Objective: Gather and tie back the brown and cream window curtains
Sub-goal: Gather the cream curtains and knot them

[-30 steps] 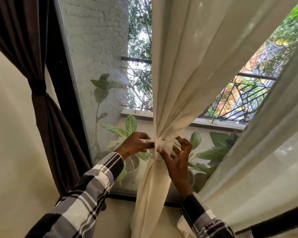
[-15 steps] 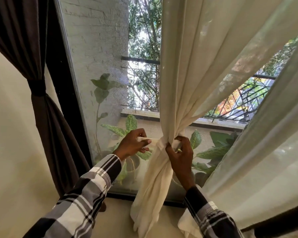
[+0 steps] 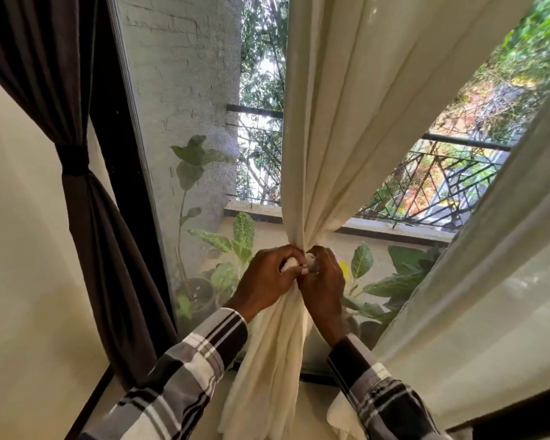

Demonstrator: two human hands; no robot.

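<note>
A cream curtain hangs in the middle of the window, gathered into a tight bunch at waist height. My left hand and my right hand meet at that bunch, knuckles almost touching. Each hand pinches an end of a cream tie strip wrapped round the gathered cloth. The loose cloth falls below my hands towards the sill. A brown curtain hangs at the far left, cinched by a dark tie band.
A second sheer cream curtain slants across the right side. The dark window frame stands between the brown curtain and the glass. Potted plants and a metal railing are outside. A cream wall is at the left.
My left hand has moved right and my right hand slightly left, so both now meet at the gathered bunch. The tie strip that stretched out to the left is drawn in close.
</note>
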